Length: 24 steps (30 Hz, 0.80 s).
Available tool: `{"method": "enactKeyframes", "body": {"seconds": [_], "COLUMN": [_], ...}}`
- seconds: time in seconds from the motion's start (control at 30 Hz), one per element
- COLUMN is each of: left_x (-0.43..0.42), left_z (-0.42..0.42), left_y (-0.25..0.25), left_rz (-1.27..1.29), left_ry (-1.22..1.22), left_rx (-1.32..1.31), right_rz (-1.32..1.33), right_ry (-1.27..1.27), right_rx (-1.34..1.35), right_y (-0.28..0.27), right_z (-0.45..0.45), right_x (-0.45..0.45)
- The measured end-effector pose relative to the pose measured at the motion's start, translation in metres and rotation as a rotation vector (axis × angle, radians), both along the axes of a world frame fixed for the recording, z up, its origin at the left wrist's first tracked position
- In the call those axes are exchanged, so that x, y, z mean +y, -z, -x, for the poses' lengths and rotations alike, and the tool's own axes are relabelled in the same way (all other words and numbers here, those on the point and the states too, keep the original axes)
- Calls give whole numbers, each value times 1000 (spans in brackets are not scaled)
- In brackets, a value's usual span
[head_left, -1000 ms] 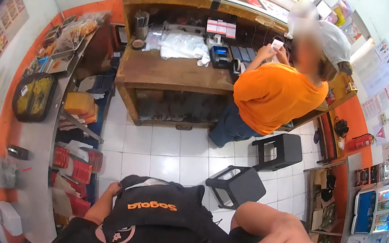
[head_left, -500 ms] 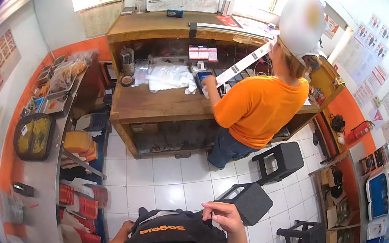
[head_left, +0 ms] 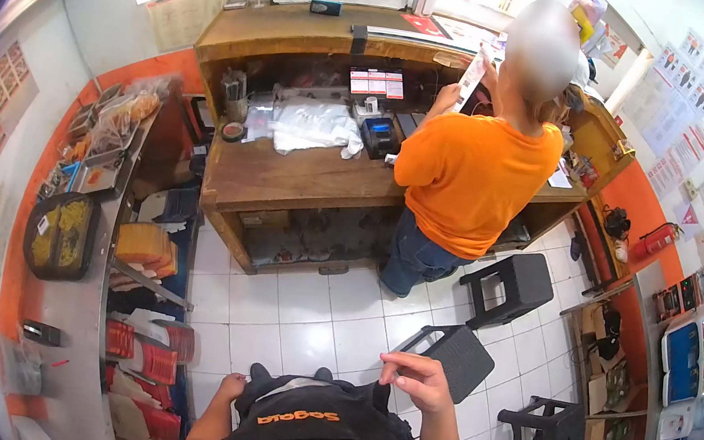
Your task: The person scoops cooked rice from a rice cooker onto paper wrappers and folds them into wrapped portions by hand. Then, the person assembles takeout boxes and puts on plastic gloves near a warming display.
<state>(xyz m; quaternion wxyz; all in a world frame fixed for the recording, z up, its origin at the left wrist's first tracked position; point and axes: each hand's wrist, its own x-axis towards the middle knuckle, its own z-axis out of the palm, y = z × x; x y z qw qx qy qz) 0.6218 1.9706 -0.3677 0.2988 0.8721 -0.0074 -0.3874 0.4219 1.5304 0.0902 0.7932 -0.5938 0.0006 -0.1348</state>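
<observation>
Head view of a black strapped item [head_left: 324, 419] with orange lettering, worn at the front of the person's body; whether bag or apron cannot be told. The left hand [head_left: 231, 387] lies just beside its left edge, fingers curled; whether they grasp anything cannot be told. The right hand [head_left: 421, 383] is raised near the opposite edge, forefinger and thumb a narrow gap apart, with nothing visible between them. Compared with half a second ago, this hand has shifted slightly outward from the item's upper edge and now overlaps the nearest black stool [head_left: 469, 360] in view; it thus appears unoccupied. Beyond the white tiled floor [head_left: 304, 339], a co-worker in an orange shirt [head_left: 476, 179] stands at the wooden counter [head_left: 303, 184], holding a paper strip [head_left: 472, 82], formerly stretched out diagonally, now raised and showing shorter. White plastic bags [head_left: 316, 123] lie on the counter.
</observation>
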Motion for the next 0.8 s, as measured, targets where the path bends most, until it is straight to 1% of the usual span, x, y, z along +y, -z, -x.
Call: {"method": "enactKeyframes", "body": {"seconds": [0.03,0.13,0.23,0.27,0.37,0.47,0.57,0.67,0.77,0.8], "left_x": [-1,0,15,18,29,33,26,16,2,-1], "left_z": [2,14,27,32,39,42,36,26,17,17], "left_y": [0,-14,-13,-15,-22,-13,-21,-26,-32,-32], "left_rz": [18,-87,-133,-119,-158,-195,-177,-77,-53,-54], "left_ry": [-7,-23,101,49,114,97,100,-6,-7,11], "left_rx": [-2,77,83,109,177,92,-5,72,115,80], "right_rz": [-15,-28,-5,-3,-7,-20,-15,-28,-58,-69], "right_ry": [-5,-42,-81,-86,-65,-23,-1,-16,-35,-40], "right_rx": [13,63,79,77,64,72,77,73,85,92], "right_y": [5,9,11,12,13,15,15,16,17,17], "right_z": [-1,-9,-17,-18,-22,-25,-27,-29,-29,-29], "right_x": [1,4,3,2,-1,-6,-9,-10,-9,-9]}}
